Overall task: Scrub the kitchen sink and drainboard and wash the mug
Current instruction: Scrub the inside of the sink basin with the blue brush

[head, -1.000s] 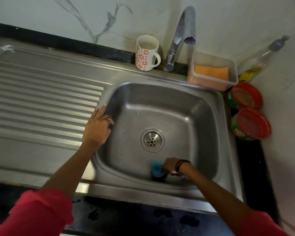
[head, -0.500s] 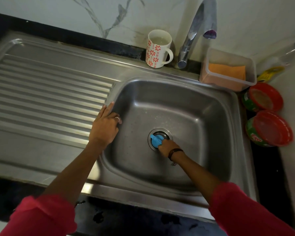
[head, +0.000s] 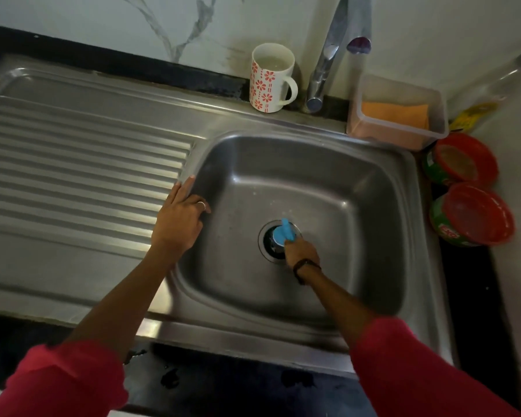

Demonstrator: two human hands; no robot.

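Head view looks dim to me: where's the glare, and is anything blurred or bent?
Head view: dim overall; glare streaks on the drainboard ridges and front sink rim; right-edge bottle smeared; wide-angle lens bows the counter edges; scrubber sharp enough.

Pink-red sleeves (head: 63,383) pushed above the elbows, thin ring (head: 201,205) — left hand (head: 178,219), dark wristband (head: 304,267) — right.

Tap (head: 328,55) top cut off, drain (head: 268,245) partly hidden (by scrubber (head: 282,233)), bottle (head: 494,85) blurred
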